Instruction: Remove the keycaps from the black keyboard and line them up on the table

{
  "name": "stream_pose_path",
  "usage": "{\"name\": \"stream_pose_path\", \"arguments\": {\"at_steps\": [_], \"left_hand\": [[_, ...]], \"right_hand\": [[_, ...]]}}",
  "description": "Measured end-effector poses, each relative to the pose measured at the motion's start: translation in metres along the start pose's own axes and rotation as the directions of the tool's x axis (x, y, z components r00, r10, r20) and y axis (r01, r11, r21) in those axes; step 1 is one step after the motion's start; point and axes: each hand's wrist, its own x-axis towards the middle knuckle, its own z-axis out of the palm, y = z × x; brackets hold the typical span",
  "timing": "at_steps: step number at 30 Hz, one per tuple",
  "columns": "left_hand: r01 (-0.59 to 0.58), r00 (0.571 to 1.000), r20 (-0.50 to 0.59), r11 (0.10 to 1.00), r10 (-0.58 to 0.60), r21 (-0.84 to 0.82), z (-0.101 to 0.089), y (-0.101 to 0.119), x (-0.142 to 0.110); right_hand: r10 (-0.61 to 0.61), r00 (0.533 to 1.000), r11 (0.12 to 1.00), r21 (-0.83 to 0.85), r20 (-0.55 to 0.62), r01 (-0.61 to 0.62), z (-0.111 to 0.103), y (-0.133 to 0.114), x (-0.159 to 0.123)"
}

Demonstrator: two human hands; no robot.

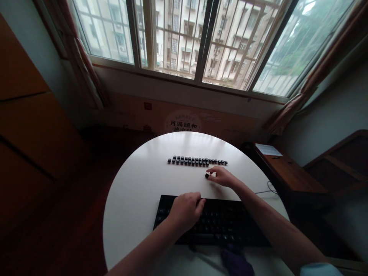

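Note:
A black keyboard (218, 222) lies on the round white table (132, 184). My left hand (186, 209) rests over its upper left part with the fingers curled closed; whatever they may hold is hidden. Beyond the keyboard, my right hand (222, 177) is low over the tabletop, thumb and fingers closed around a small black keycap (207, 175). Farther back, loose black keycaps (189, 161) stand in two long rows, the right end thinning to one row. My right hand is just in front of that right end.
A purple cloth (237, 262) lies at the near side of the keyboard. A thin cable (264, 191) runs to the table's right edge. At the right stands a wooden desk (290, 172) with a paper sheet (268, 149). Barred windows (184, 42) are behind the table.

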Motion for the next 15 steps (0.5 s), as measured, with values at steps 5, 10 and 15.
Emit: {"name": "stream_pose_path", "arguments": {"at_steps": [5,10,15], "left_hand": [[0.020,0.999,-0.028,0.999,-0.021,-0.027,-0.002,-0.001,0.000],[-0.025,0.976,-0.218,0.980,-0.019,-0.198,-0.008,-0.005,0.001],[-0.178,0.918,-0.396,0.916,0.023,-0.359,-0.010,-0.007,0.000]], "right_hand": [[0.033,0.998,0.993,0.111,-0.045,-0.027,0.002,-0.012,-0.006],[0.100,0.989,0.842,0.520,0.107,-0.142,-0.014,-0.050,-0.030],[0.068,0.934,0.330,0.876,0.350,-0.352,-0.026,-0.089,-0.062]]}}
